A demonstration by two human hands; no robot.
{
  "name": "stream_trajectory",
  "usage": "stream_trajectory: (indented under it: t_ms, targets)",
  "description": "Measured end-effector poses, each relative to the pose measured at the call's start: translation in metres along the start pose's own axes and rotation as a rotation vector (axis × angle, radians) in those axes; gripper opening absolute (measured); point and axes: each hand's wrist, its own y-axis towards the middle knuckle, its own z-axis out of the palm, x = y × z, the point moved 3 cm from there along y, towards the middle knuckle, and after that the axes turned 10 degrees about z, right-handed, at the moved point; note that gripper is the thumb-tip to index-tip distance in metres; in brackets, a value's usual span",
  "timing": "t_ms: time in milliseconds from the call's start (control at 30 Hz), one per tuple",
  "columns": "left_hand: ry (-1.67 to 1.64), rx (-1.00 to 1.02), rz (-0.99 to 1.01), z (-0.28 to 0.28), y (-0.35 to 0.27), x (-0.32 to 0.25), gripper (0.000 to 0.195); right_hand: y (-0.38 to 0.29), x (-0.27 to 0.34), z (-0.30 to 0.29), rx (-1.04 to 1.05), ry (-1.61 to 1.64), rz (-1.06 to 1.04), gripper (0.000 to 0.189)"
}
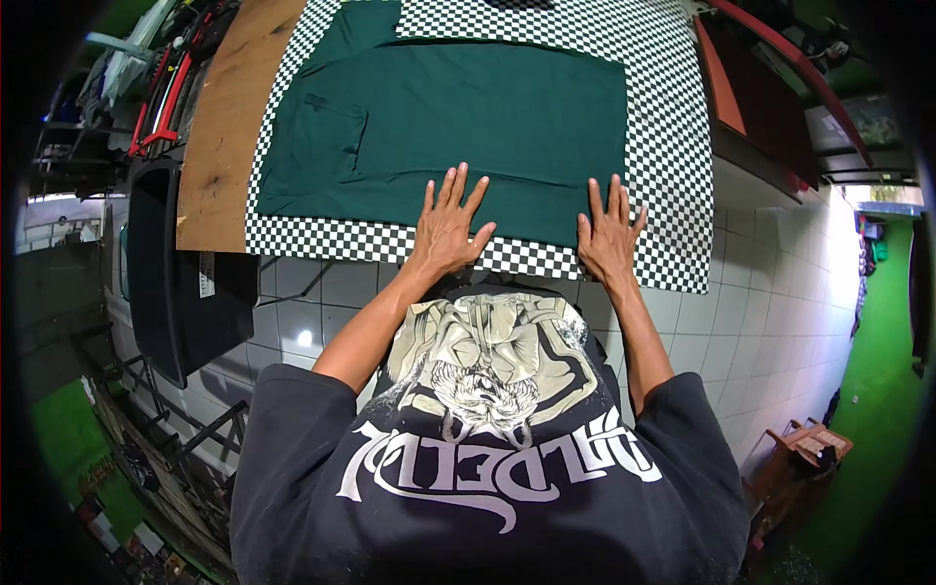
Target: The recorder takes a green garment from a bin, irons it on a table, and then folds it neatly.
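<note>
A dark green cloth garment (468, 110) lies spread over a black-and-white checkered cloth (669, 168) on a table. At its left part a pocket-like patch shows, with creases around it. My left hand (450, 223) rests palm down with fingers apart on the garment's near edge, around the middle. My right hand (610, 227) lies flat at the garment's near right corner, its fingers partly on the green fabric and partly on the checks. Neither hand grips anything. A long fold runs across the garment just ahead of my fingertips.
Bare brown wood of the table (219, 146) shows at the left. Beside it stands a black bin-like container (197, 307). A red-edged panel (760, 110) is at the upper right. A wooden piece of furniture (801, 461) stands on the far right, and dark metal frames (183, 431) are at lower left.
</note>
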Motion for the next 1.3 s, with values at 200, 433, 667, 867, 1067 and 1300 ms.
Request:
stream_trajectory:
  t_ms: [200,433,667,867,1067,1300]
  targets:
    - [-0.017,0.009,0.015,0.004,0.002,0.002,0.076,-0.025,0.056,-0.009,0.104,0.080,-0.186,0.068]
    - [-0.083,0.010,0.032,-0.001,-0.007,0.010,0.076,-0.033,0.092,0.005,0.182,0.112,-0.286,0.062]
    - [-0.073,0.058,-0.017,-0.029,-0.058,0.072,0.075,-0.035,0.092,0.002,0.203,0.054,-0.257,0.058]
    - [-0.029,0.099,-0.083,-0.062,-0.111,0.136,0.076,-0.037,0.121,-0.005,0.188,0.106,-0.198,0.065]
    - [0.001,0.001,-0.136,-0.084,-0.147,0.188,0.081,-0.034,0.222,0.012,0.270,0.137,-0.398,0.065]
    - [-0.047,0.000,-0.167,-0.100,-0.178,0.230,0.078,-0.028,0.246,0.025,0.287,0.052,-0.375,0.062]
